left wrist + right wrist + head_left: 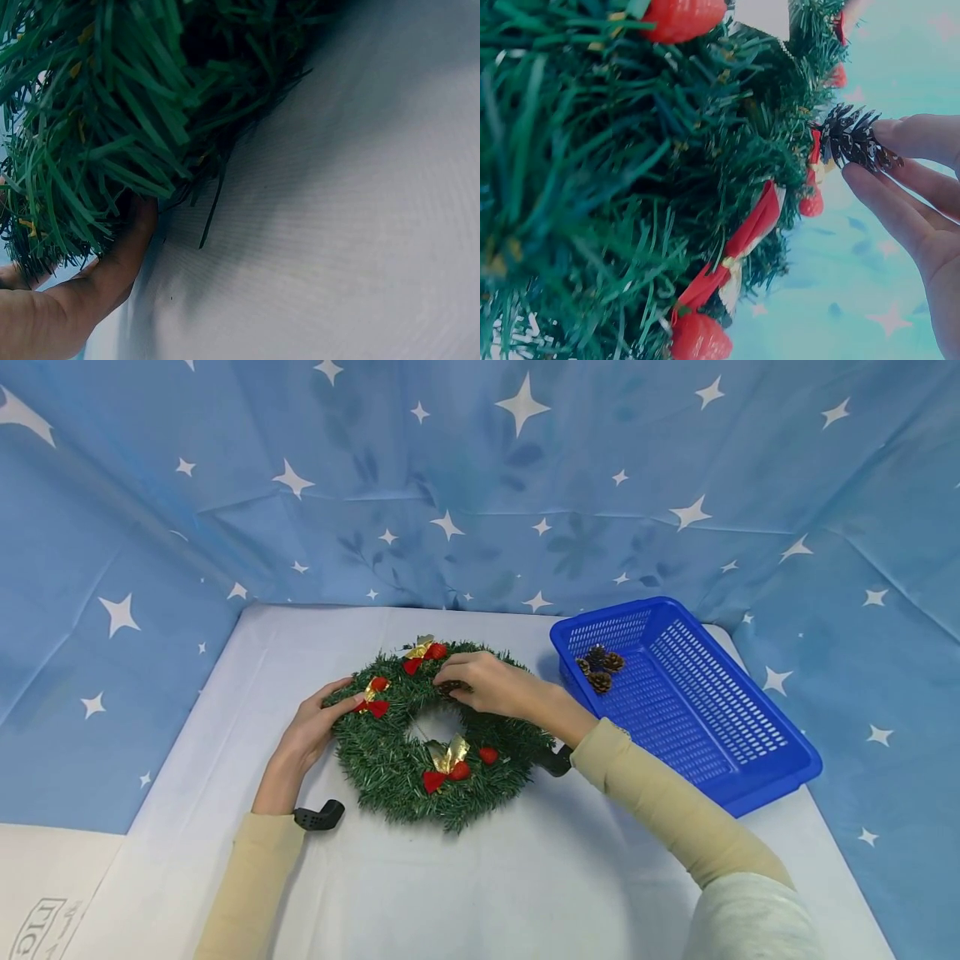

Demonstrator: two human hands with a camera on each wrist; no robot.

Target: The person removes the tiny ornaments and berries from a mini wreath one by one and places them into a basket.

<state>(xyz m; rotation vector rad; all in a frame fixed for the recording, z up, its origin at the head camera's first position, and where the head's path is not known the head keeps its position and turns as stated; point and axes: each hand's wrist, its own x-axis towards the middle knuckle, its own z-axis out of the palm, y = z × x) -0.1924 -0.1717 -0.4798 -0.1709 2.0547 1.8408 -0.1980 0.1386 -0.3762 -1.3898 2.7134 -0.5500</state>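
A green tinsel wreath (367, 768) with red bows, red berries and gold leaves lies on the white-covered table. My left hand (311, 727) grips its left edge, thumb on top; in the left wrist view a finger (124, 262) goes under the green strands. Above the wreath's upper inner part, my right hand (498, 685) pinches a pine cone (853, 139) between thumb and fingers. The right wrist view shows this cone against the greenery, close to a red bow (731, 255); whether it touches the wreath I cannot tell.
To the right of the wreath stands a blue plastic basket (667, 718) with slotted walls. Several pine cones (600, 682) lie in its left corner. Blue star-patterned cloth (480, 560) hangs behind the table and along both sides.
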